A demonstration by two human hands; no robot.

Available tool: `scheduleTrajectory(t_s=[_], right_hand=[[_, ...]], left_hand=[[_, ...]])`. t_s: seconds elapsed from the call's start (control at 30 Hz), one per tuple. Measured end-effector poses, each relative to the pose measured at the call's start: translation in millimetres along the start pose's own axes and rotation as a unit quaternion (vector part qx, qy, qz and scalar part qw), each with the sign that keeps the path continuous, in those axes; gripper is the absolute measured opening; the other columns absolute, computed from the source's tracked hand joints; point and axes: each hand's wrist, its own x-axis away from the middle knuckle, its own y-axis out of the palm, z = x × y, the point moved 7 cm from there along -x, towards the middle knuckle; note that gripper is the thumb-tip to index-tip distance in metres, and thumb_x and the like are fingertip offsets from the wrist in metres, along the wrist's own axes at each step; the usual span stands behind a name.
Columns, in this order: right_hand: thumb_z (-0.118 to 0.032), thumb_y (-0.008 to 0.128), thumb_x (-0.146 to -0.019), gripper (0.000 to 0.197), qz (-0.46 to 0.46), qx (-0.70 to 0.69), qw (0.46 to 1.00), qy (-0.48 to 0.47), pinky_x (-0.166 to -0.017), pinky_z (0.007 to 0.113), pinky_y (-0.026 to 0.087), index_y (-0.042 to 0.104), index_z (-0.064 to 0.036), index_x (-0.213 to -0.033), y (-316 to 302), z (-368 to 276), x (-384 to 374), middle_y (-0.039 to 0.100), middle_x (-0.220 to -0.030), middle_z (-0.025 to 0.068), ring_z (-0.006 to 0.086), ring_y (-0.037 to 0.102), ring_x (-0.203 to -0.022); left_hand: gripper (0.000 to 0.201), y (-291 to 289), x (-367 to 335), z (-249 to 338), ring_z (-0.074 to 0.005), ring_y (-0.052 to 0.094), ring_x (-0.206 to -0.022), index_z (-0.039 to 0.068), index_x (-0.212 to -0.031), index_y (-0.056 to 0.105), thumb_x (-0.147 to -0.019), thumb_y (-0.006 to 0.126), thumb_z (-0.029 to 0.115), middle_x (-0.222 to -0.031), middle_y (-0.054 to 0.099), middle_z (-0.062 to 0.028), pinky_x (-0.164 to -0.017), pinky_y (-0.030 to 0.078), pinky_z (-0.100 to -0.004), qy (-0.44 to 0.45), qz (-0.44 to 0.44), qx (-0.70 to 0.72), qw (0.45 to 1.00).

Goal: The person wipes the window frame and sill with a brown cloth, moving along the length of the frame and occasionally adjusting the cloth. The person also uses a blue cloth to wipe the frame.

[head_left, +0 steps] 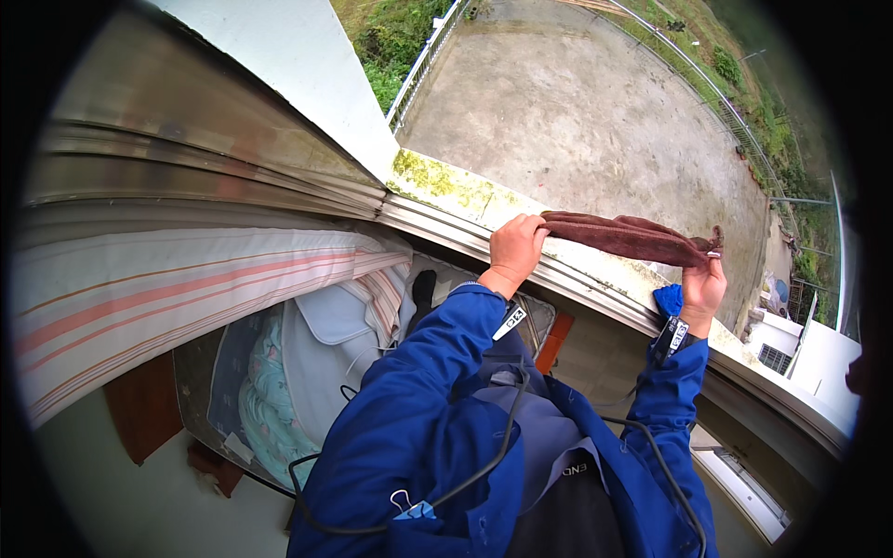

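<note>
A dark brown cloth (623,237), folded lengthwise like a small towel, is stretched between my two hands over the outer window ledge. My left hand (516,249) is closed on its left end, knuckles up. Its right end is pinched in my right hand (704,290), which is raised with the palm side partly showing; a small tip of cloth sticks up above the fingers. Just left of my right wrist, a bright blue item (668,299), maybe a rag, rests on the sill. What it is exactly I cannot tell.
The window track (446,221) runs diagonally beneath my hands, with a mossy ledge (446,186) beyond. A concrete yard (595,102) with railings lies below outside. A striped curtain (186,302) hangs at left, beside a bed with a light green quilt (270,409). A black cable (502,446) loops across my front.
</note>
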Motion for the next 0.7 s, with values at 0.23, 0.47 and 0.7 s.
scheduleTrajectory(t_s=[0.23,0.47,0.7], right_hand=[[0.005,0.057,-0.074,0.048,0.011,0.832,0.543,-0.115,-0.102,0.037,0.037,0.055,-0.0036,-0.121,37.7,80.4,-2.3,0.056,-0.124,0.0159,0.0288,0.051,-0.119],[-0.026,0.048,-0.098,0.038,-0.191,0.403,0.868,0.218,-0.091,0.028,0.043,0.056,0.0035,-0.119,149.5,231.7,1.3,0.061,-0.112,0.0082,0.0147,0.055,-0.102],[-0.001,0.066,-0.081,0.015,-0.227,0.401,0.851,0.252,-0.071,0.025,0.049,0.066,0.0030,-0.095,171.8,363.1,-16.5,0.068,-0.088,0.0055,0.0105,0.060,-0.079]], left_hand=[[0.011,-11.5,-5.1,48.3,-0.0287,0.058,-0.076,0.009,-0.081,0.059,-0.075,0.067,0.013,-0.077,0.059,-0.0070,-0.066,0.047,-0.0370,0.077,-0.023,0.100,0.992],[0.008,-44.5,4.9,25.6,-0.0285,0.060,-0.076,0.008,-0.080,0.063,-0.073,0.068,0.010,-0.078,0.061,-0.0090,-0.067,0.048,-0.0381,-0.002,0.000,0.190,0.982],[0.028,-110.5,38.7,-81.2,-0.0149,0.056,-0.062,0.009,-0.108,0.064,-0.080,0.065,0.004,-0.090,0.058,-0.0073,-0.061,0.049,-0.0260,-0.093,0.092,0.136,0.982]])
